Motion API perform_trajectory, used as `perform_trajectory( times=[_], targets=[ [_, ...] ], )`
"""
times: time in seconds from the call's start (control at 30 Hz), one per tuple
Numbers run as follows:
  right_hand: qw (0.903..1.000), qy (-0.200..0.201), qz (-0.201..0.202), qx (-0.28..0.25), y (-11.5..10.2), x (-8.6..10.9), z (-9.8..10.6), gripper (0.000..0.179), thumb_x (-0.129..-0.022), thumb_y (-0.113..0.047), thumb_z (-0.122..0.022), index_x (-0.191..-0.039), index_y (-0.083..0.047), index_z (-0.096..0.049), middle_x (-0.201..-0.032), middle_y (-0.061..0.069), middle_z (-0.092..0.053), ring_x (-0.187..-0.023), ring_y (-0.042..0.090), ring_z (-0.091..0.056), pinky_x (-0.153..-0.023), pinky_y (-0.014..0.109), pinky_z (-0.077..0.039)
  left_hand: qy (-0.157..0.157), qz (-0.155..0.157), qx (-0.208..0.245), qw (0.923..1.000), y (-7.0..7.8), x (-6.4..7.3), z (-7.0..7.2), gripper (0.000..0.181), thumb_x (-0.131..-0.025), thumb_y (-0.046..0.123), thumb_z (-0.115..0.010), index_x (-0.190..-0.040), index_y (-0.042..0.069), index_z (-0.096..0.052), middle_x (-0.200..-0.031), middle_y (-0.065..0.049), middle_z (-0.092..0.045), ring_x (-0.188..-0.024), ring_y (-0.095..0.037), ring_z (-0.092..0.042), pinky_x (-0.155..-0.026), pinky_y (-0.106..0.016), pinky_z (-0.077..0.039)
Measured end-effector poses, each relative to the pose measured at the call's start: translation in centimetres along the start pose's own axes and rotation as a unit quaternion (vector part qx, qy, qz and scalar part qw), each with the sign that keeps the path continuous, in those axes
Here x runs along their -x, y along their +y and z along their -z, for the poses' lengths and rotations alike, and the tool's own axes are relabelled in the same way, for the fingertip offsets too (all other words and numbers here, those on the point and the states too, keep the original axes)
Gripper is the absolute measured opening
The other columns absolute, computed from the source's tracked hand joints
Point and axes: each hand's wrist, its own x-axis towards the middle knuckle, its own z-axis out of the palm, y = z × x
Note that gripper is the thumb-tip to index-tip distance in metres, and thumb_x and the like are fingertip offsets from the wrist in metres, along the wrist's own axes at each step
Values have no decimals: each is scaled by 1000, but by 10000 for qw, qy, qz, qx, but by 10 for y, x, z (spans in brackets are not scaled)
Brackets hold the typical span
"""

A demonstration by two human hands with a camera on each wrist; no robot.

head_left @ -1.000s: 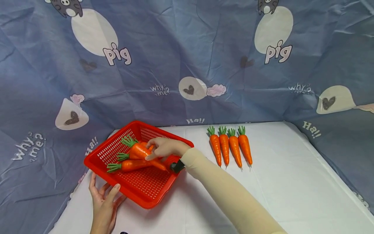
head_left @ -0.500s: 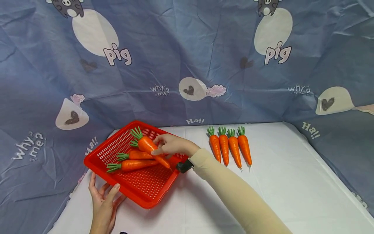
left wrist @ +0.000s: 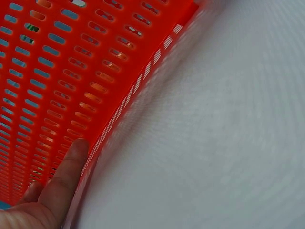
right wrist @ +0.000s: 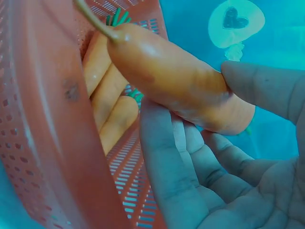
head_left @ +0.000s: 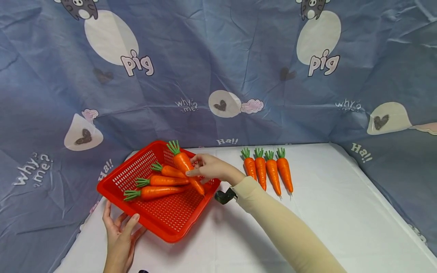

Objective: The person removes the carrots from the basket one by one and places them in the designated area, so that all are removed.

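My right hand (head_left: 213, 168) holds a carrot (head_left: 183, 162) above the red plastic basket (head_left: 170, 236), pinching it between thumb and fingers. Its green top points up and away, and its thin tip points down to the right. In the right wrist view the thumb lies on one side of this orange carrot (right wrist: 157, 67) and the fingers on the other. Three more carrots (head_left: 160, 192) lie side by side in the tilted basket. My left hand (head_left: 119, 239) grips the basket's near left side. From the left wrist, fingers (left wrist: 64, 183) press against its slotted wall (left wrist: 102, 71).
To the right of the basket, several carrots (head_left: 273, 172) lie in a row on the white tablecloth (head_left: 327, 212), green tops away from me. A blue printed cloth (head_left: 211, 68) hangs behind the table. A small dark object (head_left: 143, 271) shows at the bottom edge.
My right hand has lifted the carrot from the others in the basket and carried it right and upward. The left hand and the basket have stayed in place.
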Motion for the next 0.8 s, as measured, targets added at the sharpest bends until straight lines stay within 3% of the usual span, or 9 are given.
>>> perform_trajectory(
  times=[0.47,0.8],
  targets=[
    [9986,388,-45,-364,14,25,19,51,-99,-16,-76,-141,1,-52,-96,6,-55,-84,16,-64,-76,37,-68,2,13,-2,10000,0,0,0,102,-105,15,-70,-162,63,-1,-139,9,-42,-125,-12,-51,-74,-28,-67],
    [9979,527,-46,-379,26,44,30,48,-100,-18,-76,-139,-1,-55,-102,7,-62,-87,17,-66,-77,38,-68,-57,31,8,10000,1,1,0,102,-105,15,-69,-162,63,1,-139,9,-41,-126,-13,-49,-75,-29,-67]
  ],
)
